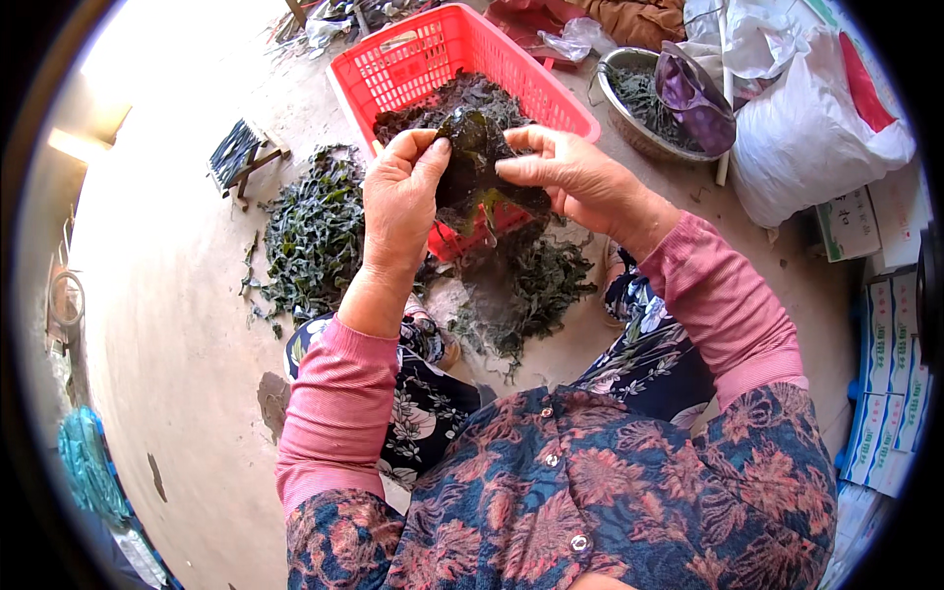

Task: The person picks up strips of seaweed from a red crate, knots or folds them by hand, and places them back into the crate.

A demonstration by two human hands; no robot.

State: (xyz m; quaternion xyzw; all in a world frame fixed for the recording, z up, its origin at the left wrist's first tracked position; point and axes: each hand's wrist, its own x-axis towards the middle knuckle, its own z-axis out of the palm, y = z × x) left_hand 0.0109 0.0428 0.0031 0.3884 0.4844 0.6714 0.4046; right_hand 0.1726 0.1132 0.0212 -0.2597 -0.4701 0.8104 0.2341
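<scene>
Between my hands hangs a dark, glossy piece of seaweed [470,167], stretched out above the near end of a red plastic basket [526,54]. My left hand [398,197] pinches its left edge between thumb and fingers. On the other side, my right hand [580,182] grips the right edge, thumb toward the middle and fingers partly behind the piece. More dark seaweed [452,103] lies inside the basket. A loose pile of green seaweed [320,231] is on the floor left of the basket, and a smaller heap [536,295] lies between my feet.
A low folding stool [244,159] stands to the left. At the back right are a metal basin [629,113] with seaweed and a purple bag [693,98], beside a full white sack [811,133]. Stacked boxes [890,393] line the right side; blue-green netting [88,462] is at far left.
</scene>
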